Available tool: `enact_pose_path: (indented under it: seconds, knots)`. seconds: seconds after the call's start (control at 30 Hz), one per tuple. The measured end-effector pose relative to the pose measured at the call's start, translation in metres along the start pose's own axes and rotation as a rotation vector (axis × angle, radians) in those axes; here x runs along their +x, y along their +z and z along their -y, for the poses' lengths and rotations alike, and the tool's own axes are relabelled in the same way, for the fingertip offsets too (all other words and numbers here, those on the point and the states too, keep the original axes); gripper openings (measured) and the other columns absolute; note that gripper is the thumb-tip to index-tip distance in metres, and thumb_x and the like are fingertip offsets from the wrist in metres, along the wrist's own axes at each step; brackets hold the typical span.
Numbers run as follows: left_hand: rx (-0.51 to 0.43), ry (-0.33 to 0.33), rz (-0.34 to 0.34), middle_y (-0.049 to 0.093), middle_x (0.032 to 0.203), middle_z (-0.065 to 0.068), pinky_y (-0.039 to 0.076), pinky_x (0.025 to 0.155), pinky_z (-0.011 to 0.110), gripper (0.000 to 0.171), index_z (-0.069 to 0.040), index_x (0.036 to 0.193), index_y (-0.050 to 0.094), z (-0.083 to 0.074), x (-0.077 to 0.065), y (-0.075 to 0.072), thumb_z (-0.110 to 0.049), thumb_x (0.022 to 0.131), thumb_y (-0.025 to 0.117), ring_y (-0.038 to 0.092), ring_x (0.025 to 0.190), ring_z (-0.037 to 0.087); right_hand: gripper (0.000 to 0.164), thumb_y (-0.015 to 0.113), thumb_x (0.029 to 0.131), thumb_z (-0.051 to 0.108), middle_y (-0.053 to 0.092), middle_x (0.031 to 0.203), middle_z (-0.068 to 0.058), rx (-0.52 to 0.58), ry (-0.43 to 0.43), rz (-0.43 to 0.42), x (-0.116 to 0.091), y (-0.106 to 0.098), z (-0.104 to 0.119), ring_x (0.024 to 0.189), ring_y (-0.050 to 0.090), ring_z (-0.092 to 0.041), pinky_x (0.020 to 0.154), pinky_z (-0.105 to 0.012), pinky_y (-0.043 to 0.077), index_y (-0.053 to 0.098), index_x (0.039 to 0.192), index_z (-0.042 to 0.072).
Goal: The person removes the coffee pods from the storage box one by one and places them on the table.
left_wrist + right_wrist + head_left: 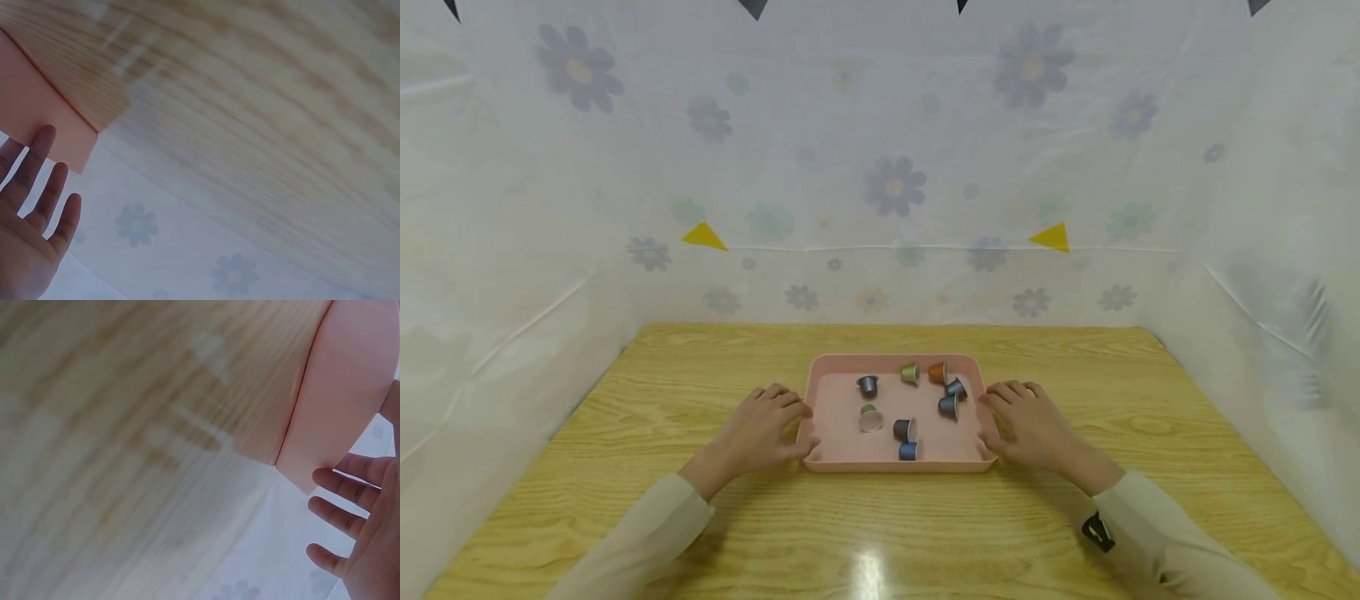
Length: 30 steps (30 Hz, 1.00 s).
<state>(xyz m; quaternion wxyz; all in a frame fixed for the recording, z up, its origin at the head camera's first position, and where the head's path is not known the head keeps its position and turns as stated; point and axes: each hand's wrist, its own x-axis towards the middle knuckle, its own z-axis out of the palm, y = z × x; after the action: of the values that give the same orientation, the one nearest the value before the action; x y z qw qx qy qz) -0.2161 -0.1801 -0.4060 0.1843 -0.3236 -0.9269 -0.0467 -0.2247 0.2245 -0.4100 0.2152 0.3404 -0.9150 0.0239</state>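
Note:
A pink rectangular tray (850,364) lies on the wooden table with several small coffee capsules scattered in it. At its left side is my left hand (767,425), fingertips and thumb at the rim. My right hand (1030,423) mirrors this on the right side. Both wrist views show spread, nearly straight fingers against the tray's outer wall. Among the capsules are a green one (909,373) and an orange one (937,372) at the back, a dark one (868,386) at the left, and a blue one (909,451) by the front wall. Another green capsule (871,419) shows its pale lid.
The wood-grain table (760,533) stretches around the tray on every side. Pale flower-print sheeting (820,167) encloses the table at the back and both sides. Two yellow triangles (705,236) mark the back sheet. A dark object (1098,532) sits at my right sleeve.

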Motion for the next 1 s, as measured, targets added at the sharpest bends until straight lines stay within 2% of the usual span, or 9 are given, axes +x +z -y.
enact_pose_path:
  seconds: [0.57, 1.0]
  knots:
    - [0.004, 0.041, -0.037, 0.065, 0.093, -0.006, 0.045, 0.079, 0.039, 0.035, -0.02, 0.09, 0.069, -0.0006, -0.004, -0.0019, -0.052, 0.078, 0.06, 0.055, 0.093, 0.018, 0.041, 0.065, 0.074, 0.039, 0.06, 0.102, -0.005, 0.021, -0.028, -0.057, -0.0035, 0.0016, 0.0028, 0.098, 0.054, -0.027, 0.085, -0.051, 0.04, 0.063, 0.103, 0.01]
    - [0.017, 0.029, -0.026, 0.065, 0.093, -0.008, 0.045, 0.079, 0.038, 0.037, -0.021, 0.09, 0.069, -0.0011, -0.004, -0.0041, -0.054, 0.078, 0.058, 0.054, 0.093, 0.016, 0.039, 0.064, 0.075, 0.04, 0.06, 0.102, -0.004, 0.011, -0.019, -0.015, -0.001, -0.0046, 0.0033, 0.1, 0.053, -0.025, 0.086, -0.05, 0.039, 0.063, 0.103, 0.011]
